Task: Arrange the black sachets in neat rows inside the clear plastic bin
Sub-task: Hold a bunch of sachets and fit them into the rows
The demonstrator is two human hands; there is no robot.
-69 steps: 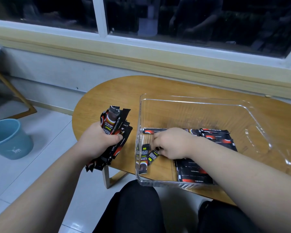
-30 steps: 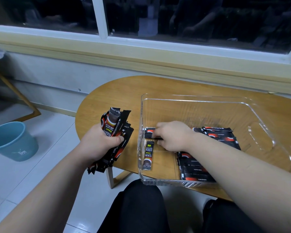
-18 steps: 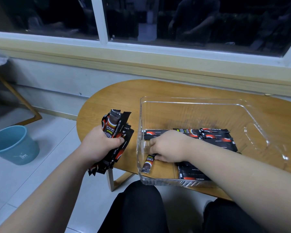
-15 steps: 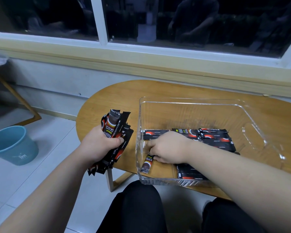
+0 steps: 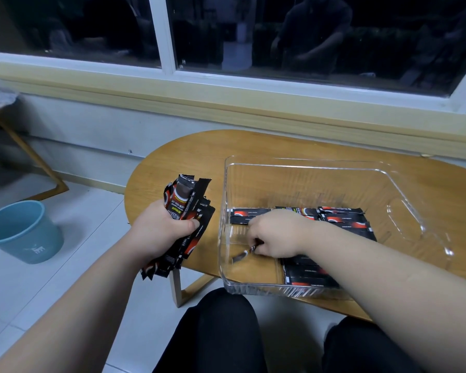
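While left fingers (image 5: 192,225) clamp a bundle (image 5: 184,207), right fingers (image 5: 254,228) pinch a sachet (image 5: 243,253) slanting near-left.

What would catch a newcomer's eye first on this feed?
The fat bundle of black sachets gripped in the left hand stands out, at the left end of the table beside the clear plastic bin. Next comes the right hand inside the bin, pinching a single sachet above the bare front-left floor. Flat rows of sachets lie behind it and to its right.
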